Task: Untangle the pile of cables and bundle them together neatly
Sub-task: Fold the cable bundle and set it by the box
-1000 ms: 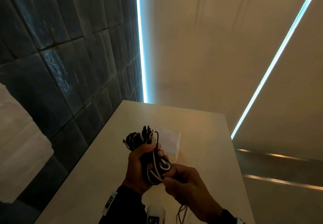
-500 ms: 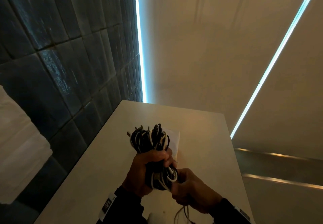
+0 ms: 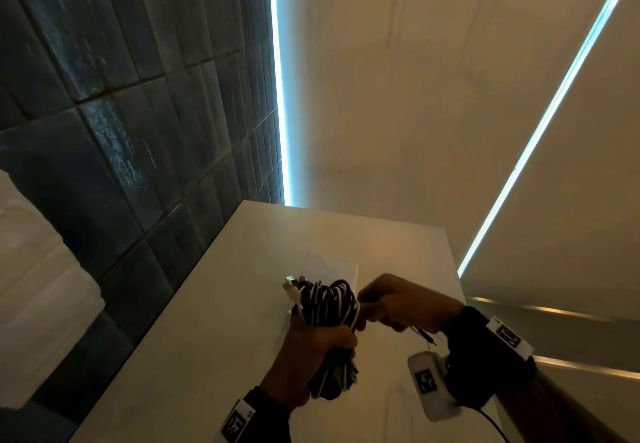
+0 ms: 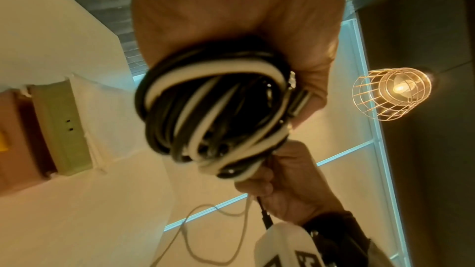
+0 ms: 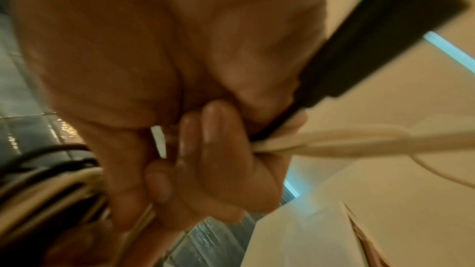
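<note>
A coiled bundle of black and white cables (image 3: 325, 304) is held up above the white table (image 3: 214, 332). My left hand (image 3: 311, 349) grips the bundle round its middle; the loops stick out above and below the fist. In the left wrist view the coil (image 4: 210, 109) fills the centre, with a metal plug against my palm. My right hand (image 3: 398, 304) is at the bundle's right side and pinches loose cable ends (image 5: 321, 141), one white and one black. The black end with its plug (image 3: 427, 335) hangs under that hand.
A white sheet of paper (image 3: 332, 264) lies on the table behind the bundle. A dark tiled wall (image 3: 121, 131) runs along the table's left edge. The table's right edge (image 3: 453, 269) drops off beside my right hand. A caged lamp (image 4: 390, 93) hangs overhead.
My right hand has moved from below the bundle up to its right side, drawing the loose cable ends with it. The left hand has kept its grip and sunk slightly.
</note>
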Demonstrator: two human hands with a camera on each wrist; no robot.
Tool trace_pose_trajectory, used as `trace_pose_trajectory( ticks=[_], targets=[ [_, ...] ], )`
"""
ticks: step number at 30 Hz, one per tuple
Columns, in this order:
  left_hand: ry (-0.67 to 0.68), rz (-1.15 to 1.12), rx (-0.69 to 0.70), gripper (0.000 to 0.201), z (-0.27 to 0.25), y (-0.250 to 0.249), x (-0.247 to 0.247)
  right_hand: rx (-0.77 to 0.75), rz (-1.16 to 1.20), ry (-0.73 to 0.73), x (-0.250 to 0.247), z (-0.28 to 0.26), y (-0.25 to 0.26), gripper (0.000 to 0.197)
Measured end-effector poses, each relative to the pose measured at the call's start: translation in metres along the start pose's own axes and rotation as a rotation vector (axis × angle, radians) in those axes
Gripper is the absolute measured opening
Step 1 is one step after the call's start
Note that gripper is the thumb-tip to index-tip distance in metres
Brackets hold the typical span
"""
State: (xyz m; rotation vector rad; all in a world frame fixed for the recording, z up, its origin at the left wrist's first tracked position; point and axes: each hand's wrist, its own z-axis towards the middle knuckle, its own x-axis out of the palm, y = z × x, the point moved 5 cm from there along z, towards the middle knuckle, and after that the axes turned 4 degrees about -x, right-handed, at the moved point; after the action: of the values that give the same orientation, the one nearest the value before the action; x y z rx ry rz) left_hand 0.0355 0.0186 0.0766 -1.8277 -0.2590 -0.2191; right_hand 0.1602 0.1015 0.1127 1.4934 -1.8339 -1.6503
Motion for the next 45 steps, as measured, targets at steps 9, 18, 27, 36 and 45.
trace_pose_trajectory(
  ticks=[9, 18, 27, 36, 45],
  targets=[
    [0.024, -0.158, 0.03, 0.059, 0.003, -0.001, -0.007, -0.092, -0.121, -0.114, -0.01, 0.004, 0.03, 0.029],
    [0.193, -0.121, -0.13, 0.057, 0.004, -0.008, 0.0, -0.247, -0.009, -0.178, -0.008, -0.002, 0.033, 0.043],
    [0.147, -0.057, -0.051, 0.057, 0.001, -0.005, 0.0, -0.201, 0.073, -0.209, -0.013, -0.01, 0.03, 0.014],
    [0.008, -0.337, 0.092, 0.019, 0.006, -0.025, -0.033, -0.172, 0.183, -0.115, -0.016, -0.021, 0.004, 0.027],
    [-0.018, -0.28, 0.103, 0.023, 0.003, -0.018, -0.033, -0.222, 0.314, -0.219, -0.016, -0.03, 0.002, 0.018]
  ],
)
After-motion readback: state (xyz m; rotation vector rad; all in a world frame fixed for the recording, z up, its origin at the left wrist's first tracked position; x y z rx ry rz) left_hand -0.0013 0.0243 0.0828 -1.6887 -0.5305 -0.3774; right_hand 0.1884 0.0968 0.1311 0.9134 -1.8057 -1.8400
